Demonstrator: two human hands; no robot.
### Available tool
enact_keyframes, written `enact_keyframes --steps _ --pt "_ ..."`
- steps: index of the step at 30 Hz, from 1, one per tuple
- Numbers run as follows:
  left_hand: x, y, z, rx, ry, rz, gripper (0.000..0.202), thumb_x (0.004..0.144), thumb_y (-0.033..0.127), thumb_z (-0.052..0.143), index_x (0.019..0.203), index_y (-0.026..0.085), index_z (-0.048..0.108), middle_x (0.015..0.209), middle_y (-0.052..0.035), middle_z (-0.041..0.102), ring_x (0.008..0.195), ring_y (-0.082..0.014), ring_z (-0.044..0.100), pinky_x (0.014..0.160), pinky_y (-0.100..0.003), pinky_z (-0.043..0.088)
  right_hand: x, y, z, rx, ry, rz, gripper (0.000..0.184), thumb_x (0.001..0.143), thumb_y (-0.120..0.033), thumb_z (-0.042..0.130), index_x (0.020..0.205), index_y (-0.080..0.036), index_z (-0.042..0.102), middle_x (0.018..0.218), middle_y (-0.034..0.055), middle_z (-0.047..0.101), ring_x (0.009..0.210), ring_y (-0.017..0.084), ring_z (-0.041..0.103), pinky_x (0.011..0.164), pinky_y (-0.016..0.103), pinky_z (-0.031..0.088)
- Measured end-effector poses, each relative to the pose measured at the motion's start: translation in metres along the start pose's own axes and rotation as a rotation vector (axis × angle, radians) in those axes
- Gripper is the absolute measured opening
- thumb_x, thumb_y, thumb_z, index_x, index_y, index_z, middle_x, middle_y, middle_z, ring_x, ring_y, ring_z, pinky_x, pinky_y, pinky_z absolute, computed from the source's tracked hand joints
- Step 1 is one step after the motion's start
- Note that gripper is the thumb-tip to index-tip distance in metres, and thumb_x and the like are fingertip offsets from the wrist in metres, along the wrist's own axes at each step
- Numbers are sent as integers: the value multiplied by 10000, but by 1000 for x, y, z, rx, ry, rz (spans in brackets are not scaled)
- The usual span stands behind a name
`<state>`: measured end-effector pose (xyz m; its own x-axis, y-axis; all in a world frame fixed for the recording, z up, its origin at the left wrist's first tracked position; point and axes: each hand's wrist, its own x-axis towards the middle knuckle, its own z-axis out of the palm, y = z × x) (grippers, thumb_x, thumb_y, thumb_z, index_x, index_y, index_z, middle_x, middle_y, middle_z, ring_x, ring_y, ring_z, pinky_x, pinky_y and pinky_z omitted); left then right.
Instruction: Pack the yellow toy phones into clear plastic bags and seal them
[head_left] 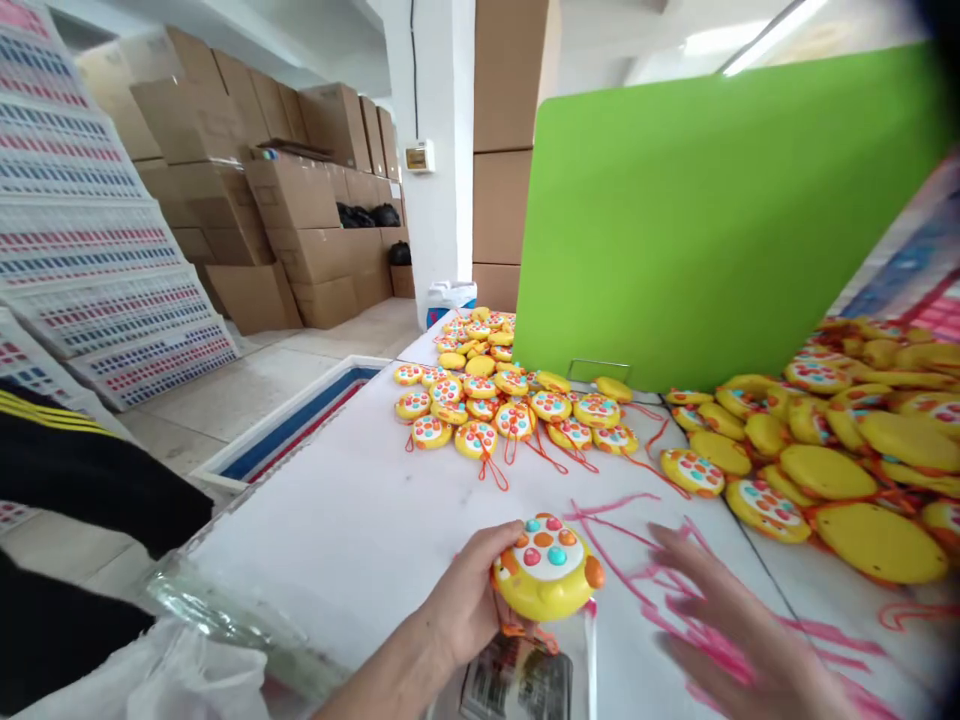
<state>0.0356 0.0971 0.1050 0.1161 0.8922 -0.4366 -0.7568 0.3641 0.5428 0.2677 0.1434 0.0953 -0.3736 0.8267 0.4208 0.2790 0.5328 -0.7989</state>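
My left hand (480,590) is closed around the side of a yellow button toy (546,575), with the thumb on its edge. The toy has a white face with round red, orange and teal buttons, and an orange cord (551,640) hangs below it. My right hand (735,630), blurred by motion, has its fingers spread over pink streaks (637,570) on the white tabletop (322,540); whether these are ribbons or marks I cannot tell. Nothing shows in its fingers. Beneath the held toy lies a dark flat item (517,685) in clear plastic, too unclear to name.
Beyond my hands lie several similar toys (480,438) with orange cords. A larger heap of toys (832,470) covers the right side. A green panel (705,230) stands behind them. At left are a white plastic bag (180,670), a black sleeve (90,470) and cardboard boxes (292,190).
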Motion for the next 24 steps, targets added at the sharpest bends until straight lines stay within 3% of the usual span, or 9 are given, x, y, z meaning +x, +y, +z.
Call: enact_keyframes --steps 4,8,11,13,15,17,18,21,24 --pt "-14 0 -3 -79 1 -181 331 840 399 499 814 95 626 555 -42 646 369 -136 555 302 -205 335 26 -24 45 155 -292 -15 445 821 -319 638 1255 -319 543 1311 51 550 1142 276 561 895 368 536" --pt "-10 -5 -13 -80 -58 -245 465 855 490 410 683 100 596 439 -30 557 308 -116 482 327 -205 303 30 -40 62 170 -357 29 325 838 -304 618 1155 -284 554 1137 44 625 953 210 636 828 312 545" --pt "-4 -1 -19 -12 -50 -260 467 825 522 448 724 96 612 521 -52 603 380 -135 529 378 -224 352 31 -44 61 226 -357 57 339 827 -316 629 1138 -241 517 1055 44 626 906 197 625 806 305 542" --pt "-7 7 -24 135 30 -45 417 799 506 515 846 108 631 645 -60 651 529 -168 601 486 -253 434 36 -43 58 266 -310 104 314 839 -357 609 1103 -217 514 997 43 626 859 187 619 715 275 550" --pt "-16 17 -34 383 244 368 337 789 461 571 933 160 625 785 -45 668 725 -183 623 643 -273 469 46 -38 55 289 -189 199 311 839 -421 593 1045 -197 525 887 28 620 724 159 607 564 234 526" --pt "-29 19 -47 748 487 700 257 819 432 558 881 192 622 810 -24 649 795 -179 593 714 -268 444 59 -29 50 351 -42 322 347 823 -483 587 990 -181 543 797 9 596 587 123 558 458 214 480" --pt "-35 16 -52 939 525 755 228 836 414 543 831 198 618 781 -15 633 774 -175 578 712 -266 433 64 -24 48 413 16 386 366 813 -505 586 969 -176 552 785 9 589 563 115 543 440 215 475" --pt "-43 -10 -61 1386 293 780 212 868 332 511 727 197 594 747 -26 602 757 -183 555 718 -283 431 73 -12 44 617 131 515 366 777 -505 618 930 -176 569 836 24 592 637 131 559 460 220 503" --pt "-28 -43 -59 1653 58 822 203 894 241 452 758 190 593 825 -62 603 856 -211 543 794 -336 443 64 -6 45 659 118 539 341 737 -425 690 954 -188 580 892 25 599 722 138 564 489 197 504"
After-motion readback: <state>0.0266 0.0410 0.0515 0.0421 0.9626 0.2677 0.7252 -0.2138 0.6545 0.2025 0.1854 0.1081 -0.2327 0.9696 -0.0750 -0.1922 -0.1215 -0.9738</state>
